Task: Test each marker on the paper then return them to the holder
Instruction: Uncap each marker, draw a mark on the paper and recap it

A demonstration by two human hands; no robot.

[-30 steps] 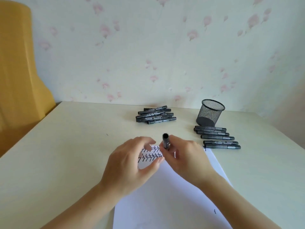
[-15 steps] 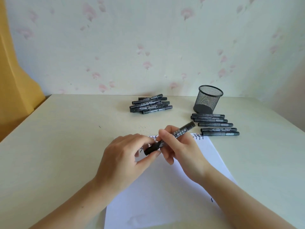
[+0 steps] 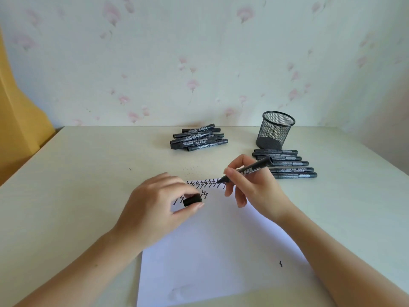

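My right hand (image 3: 254, 189) grips an uncapped black marker (image 3: 254, 168), its tip down near the zigzag marks at the top of the white paper (image 3: 217, 251). Between thumb and fingers, my left hand (image 3: 159, 204) pinches the marker's black cap (image 3: 192, 200) just above the paper. A heap of several black markers (image 3: 199, 139) lies at the back of the table. Several more markers (image 3: 285, 165) lie in a row in front of the black mesh holder (image 3: 275, 130), which stands upright at the back right.
The cream table (image 3: 77, 185) runs to the flowered wall behind. A yellow object (image 3: 20, 120) stands past the table's left edge. A small black mark (image 3: 281, 263) sits low on the paper's right side.
The cap has come off the marker: my left hand now holds it apart, and my right hand has swung the marker to the right with its tip at the paper.
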